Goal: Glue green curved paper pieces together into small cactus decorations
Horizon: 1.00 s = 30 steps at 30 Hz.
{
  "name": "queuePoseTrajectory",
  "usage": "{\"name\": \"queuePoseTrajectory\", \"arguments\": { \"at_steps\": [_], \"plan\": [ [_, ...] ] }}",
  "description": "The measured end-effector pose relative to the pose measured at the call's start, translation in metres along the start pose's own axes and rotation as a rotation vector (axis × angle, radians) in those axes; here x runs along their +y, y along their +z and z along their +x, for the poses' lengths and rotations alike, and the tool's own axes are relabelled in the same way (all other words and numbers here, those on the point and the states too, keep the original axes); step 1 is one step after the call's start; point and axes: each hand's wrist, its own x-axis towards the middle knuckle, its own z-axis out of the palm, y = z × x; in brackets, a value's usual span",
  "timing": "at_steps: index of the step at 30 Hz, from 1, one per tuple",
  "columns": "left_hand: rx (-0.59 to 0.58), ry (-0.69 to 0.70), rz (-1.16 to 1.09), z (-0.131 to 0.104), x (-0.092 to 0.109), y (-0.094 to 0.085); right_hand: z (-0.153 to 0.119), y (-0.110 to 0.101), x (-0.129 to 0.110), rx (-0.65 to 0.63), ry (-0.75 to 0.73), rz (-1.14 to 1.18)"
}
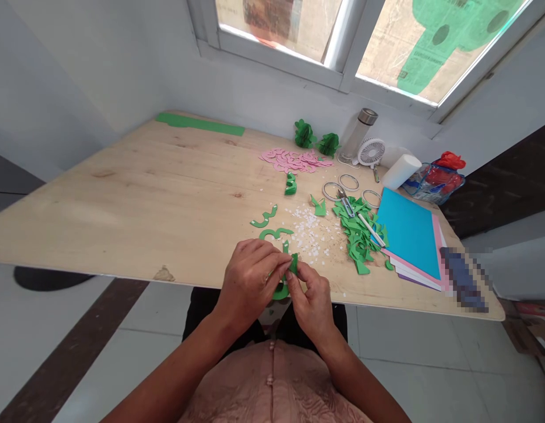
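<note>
My left hand (pixel 254 276) and my right hand (pixel 311 296) meet at the table's front edge, both pinching a curved green paper piece (pixel 281 292) between their fingertips. Part of that piece is hidden by the fingers. Just beyond them lie two wavy green cutouts, one (pixel 276 233) close to my left hand and another (pixel 264 218) farther back, with small white marks on the farther one. White paper bits (pixel 314 232) are scattered to their right. A folded green stack (pixel 290 184) and a loose green scrap (pixel 318 205) rest behind.
Green scraps (pixel 358 244) hold small scissors (pixel 346 202) and a white stick (pixel 371 229). Coloured sheets (pixel 408 232) lie right. Pink cutouts (pixel 294 160), green paper balls (pixel 304 134), a bottle (pixel 354 138), a fan (pixel 371 152) and a white roll (pixel 402 171) stand behind.
</note>
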Motion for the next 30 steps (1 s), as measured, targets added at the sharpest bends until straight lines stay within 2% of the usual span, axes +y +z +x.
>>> {"name": "queuePoseTrajectory", "arguments": {
  "at_steps": [18,30],
  "plan": [
    [-0.017,-0.017,-0.011,-0.0041,-0.0017,0.0026,0.0011,-0.0011,-0.0004,-0.014,0.056,0.127],
    [0.015,-0.009,-0.006,-0.0010,-0.0036,0.0034,0.0025,-0.0009,-0.0020,-0.019,0.030,0.045]
  ]
}}
